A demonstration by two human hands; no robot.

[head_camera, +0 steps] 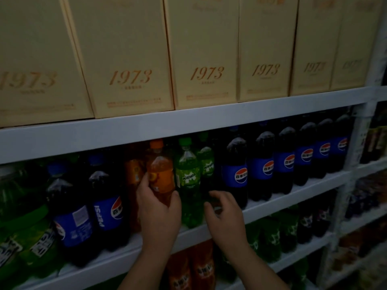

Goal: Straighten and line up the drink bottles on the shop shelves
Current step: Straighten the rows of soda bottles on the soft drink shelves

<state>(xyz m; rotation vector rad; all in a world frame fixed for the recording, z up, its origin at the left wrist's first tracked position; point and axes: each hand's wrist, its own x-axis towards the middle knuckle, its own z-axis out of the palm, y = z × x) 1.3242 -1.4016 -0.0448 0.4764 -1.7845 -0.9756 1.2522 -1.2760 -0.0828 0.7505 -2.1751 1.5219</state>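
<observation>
Dim light, middle shelf (293, 197). Pepsi bottles (104, 208) stand at left. My left grip (159, 208) is curled round the orange bottle (161, 176) in the front row. The green Mirinda bottle (188, 185) is hard beside it. Right grip (226, 214) is spread loose and holds nothing. Risk: turning the orange one shoves the Mirinda toward the shelf lip.

Just beyond the right hand (225, 216), an open front-row slot separates the green plastic soda bottle (188, 185) from the blue-labelled dark cola bottle (236, 176). Overhead, the white shelf board (188, 120) crowds the caps (185, 141).
</observation>
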